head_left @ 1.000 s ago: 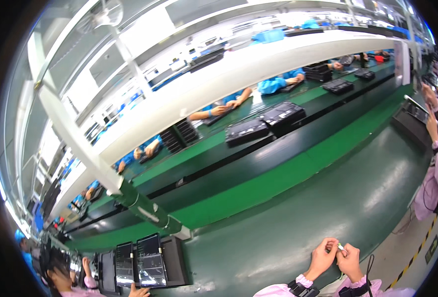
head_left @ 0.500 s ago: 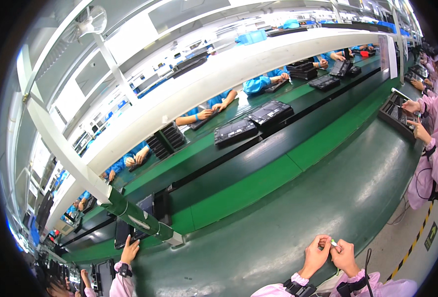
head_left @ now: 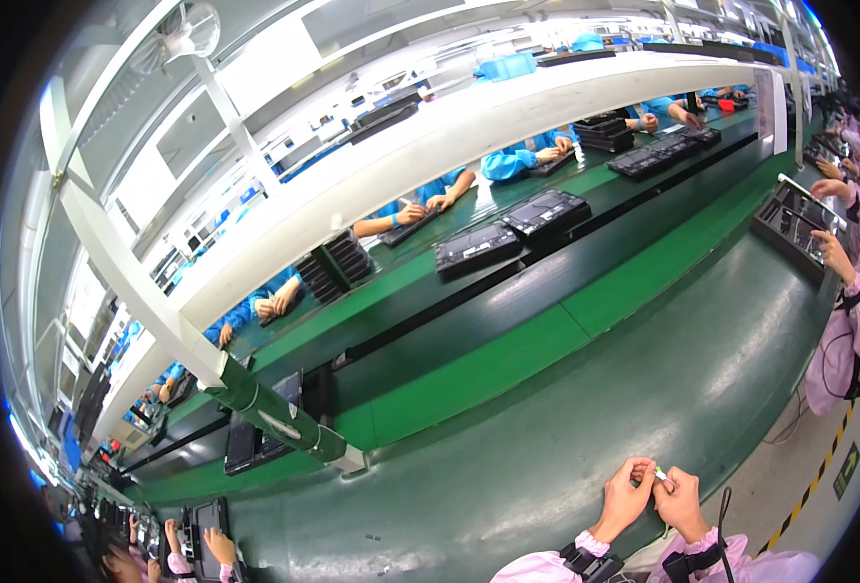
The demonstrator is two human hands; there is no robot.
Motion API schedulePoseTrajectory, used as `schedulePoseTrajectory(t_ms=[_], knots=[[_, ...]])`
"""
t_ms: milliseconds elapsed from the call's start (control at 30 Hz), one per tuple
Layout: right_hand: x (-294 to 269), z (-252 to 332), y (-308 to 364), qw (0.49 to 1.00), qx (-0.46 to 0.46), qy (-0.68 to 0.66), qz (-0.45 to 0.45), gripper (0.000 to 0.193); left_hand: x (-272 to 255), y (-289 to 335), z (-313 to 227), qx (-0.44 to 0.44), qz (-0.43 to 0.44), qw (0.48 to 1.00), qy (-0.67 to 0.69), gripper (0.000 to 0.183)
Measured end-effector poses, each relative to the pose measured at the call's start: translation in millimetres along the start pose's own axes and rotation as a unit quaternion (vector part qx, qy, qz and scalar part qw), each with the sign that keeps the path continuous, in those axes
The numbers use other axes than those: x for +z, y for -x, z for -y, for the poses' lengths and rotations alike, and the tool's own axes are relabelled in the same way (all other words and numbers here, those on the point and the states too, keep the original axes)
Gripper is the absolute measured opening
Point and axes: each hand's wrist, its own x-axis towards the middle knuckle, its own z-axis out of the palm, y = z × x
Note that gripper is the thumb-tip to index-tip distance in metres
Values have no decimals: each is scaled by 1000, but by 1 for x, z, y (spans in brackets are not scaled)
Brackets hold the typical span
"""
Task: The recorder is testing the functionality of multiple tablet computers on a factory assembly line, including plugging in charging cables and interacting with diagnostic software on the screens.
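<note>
Close together over the near edge of the green bench, my left hand [head_left: 626, 497] and my right hand [head_left: 680, 502] pinch a small white-and-green piece [head_left: 659, 473] between their fingertips. It is too small for its kind to be told. The fingers of both hands are curled closed around it. Black straps sit on both wrists over pink sleeves, and a dark cord [head_left: 724, 507] rises by the right wrist. Below the hands, a thin pale strand shows at the bench edge; whether it joins the piece cannot be made out.
Ahead runs a conveyor belt [head_left: 547, 262] carrying black trays [head_left: 477, 249]. A green-wrapped post [head_left: 284, 420] stands left on the bench [head_left: 508, 466]. Tiny bits [head_left: 374, 537] lie nearer. Co-workers in pink handle trays at either side; others in blue sit across the belt.
The co-worker at lower left has drawn a hand back from the trays by the post to a nearer tray. My hands keep their pinch, almost unmoved. The view has shifted slightly.
</note>
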Motion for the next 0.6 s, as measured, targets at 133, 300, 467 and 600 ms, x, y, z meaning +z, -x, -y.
schedulePoseTrajectory(t_ms=[133,300,467,600], knots=[[0,-5,0,1000,-4,4,-1,26,0,0,-1,-8,4,1000,2,15],[-1,6,-1,1000,-2,1,0,28,1,0,-2,13,-6,1000,-2,16],[-1,8,-1,1000,-8,11,-1,27,1,-1,0,-13,5,1000,4,16],[1,-6,0,1000,13,-5,4,26,2,-1,4,-2,2,1000,8,15]])
